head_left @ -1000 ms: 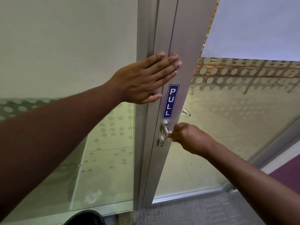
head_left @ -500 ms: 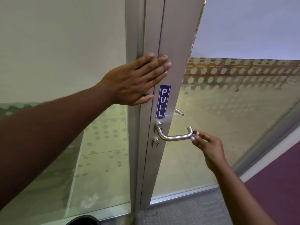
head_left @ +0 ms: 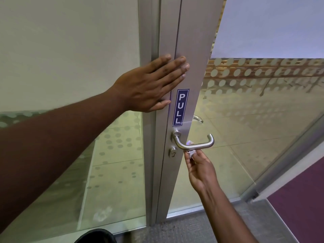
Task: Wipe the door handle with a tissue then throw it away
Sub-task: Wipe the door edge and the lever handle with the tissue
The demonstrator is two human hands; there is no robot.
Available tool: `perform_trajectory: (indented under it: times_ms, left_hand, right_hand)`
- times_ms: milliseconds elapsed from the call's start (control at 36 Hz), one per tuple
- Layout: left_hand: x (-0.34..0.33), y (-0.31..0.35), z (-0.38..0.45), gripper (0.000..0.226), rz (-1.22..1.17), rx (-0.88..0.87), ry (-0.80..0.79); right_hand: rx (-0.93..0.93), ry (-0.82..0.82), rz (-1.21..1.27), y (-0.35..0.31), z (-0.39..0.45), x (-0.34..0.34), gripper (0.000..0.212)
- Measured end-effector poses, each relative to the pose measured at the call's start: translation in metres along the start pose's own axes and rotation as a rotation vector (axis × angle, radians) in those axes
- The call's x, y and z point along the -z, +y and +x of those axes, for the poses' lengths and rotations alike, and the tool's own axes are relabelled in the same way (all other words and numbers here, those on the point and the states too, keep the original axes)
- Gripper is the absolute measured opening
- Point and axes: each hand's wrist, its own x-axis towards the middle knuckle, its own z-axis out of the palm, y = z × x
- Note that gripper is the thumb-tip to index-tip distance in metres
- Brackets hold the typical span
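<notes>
A brushed-metal lever door handle point(head_left: 201, 145) sticks out from the grey aluminium door frame point(head_left: 191, 41), below a blue PULL sticker point(head_left: 181, 107). My right hand point(head_left: 199, 170) pinches a small white tissue point(head_left: 190, 152) against the underside of the handle's bar, near its left bend; a bit of tissue also shows above the bar. My left hand point(head_left: 152, 85) lies flat with fingers spread on the frame above the sticker, holding nothing.
A keyhole cylinder point(head_left: 173, 152) sits below the handle's base. Glass panels with frosted dots stand on both sides of the frame. A second handle point(head_left: 198, 118) shows through the glass. Grey carpet and a purple floor strip point(head_left: 298, 207) lie at the lower right.
My right hand slid the tissue from the handle's base out to its right end, then back left under the bar. My left hand stayed flat on the frame.
</notes>
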Motion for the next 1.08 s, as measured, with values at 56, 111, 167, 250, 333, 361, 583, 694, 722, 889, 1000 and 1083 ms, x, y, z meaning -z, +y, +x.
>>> perform_trajectory:
  times_ms: [56, 111, 167, 250, 333, 361, 583, 694, 722, 889, 1000, 1083]
  left_hand:
    - [0.0, 0.0, 0.0, 0.077, 0.005, -0.001, 0.004]
    - [0.0, 0.001, 0.0, 0.077, 0.007, -0.002, 0.0]
    - [0.0, 0.0, 0.0, 0.077, 0.007, -0.003, -0.004]
    - [-0.001, -0.001, -0.001, 0.077, 0.007, -0.002, -0.004]
    - [0.0, 0.0, 0.0, 0.077, 0.001, 0.0, -0.012]
    - [0.0, 0.0, 0.0, 0.077, -0.003, -0.001, -0.015]
    - [0.002, -0.001, 0.0, 0.078, -0.002, -0.004, -0.023]
    - [0.002, 0.0, 0.0, 0.077, -0.003, -0.002, -0.016]
    - [0.002, 0.0, 0.0, 0.078, 0.004, -0.002, -0.016]
    - [0.004, 0.0, 0.0, 0.077, 0.017, -0.003, -0.038]
    - [0.004, 0.0, 0.0, 0.077, 0.023, -0.005, -0.042]
    - [0.006, 0.0, 0.0, 0.077, 0.021, -0.005, -0.057]
  right_hand:
    - [-0.019, -0.015, 0.024, 0.005, -0.003, -0.005, 0.029]
    - [-0.04, -0.028, 0.041, 0.011, -0.005, -0.007, 0.029]
    - [-0.059, -0.028, 0.033, 0.015, -0.005, -0.008, 0.027]
    - [-0.076, -0.007, 0.029, 0.019, -0.002, -0.004, 0.022]
    - [-0.086, -0.059, -0.015, 0.021, -0.002, 0.006, 0.021]
    - [-0.09, -0.067, -0.031, 0.021, -0.001, 0.009, 0.02]
    - [-0.178, -0.098, 0.031, 0.014, 0.021, -0.004, 0.031]
    - [-0.208, -0.097, 0.132, 0.018, 0.023, -0.011, 0.033]
    - [-0.207, -0.101, 0.145, 0.018, 0.022, -0.009, 0.034]
    - [-0.169, -0.118, 0.099, 0.015, 0.02, 0.001, 0.031]
    - [-0.174, -0.091, 0.115, 0.015, 0.014, 0.005, 0.035]
    - [-0.203, -0.07, 0.196, 0.015, 0.007, 0.01, 0.037]
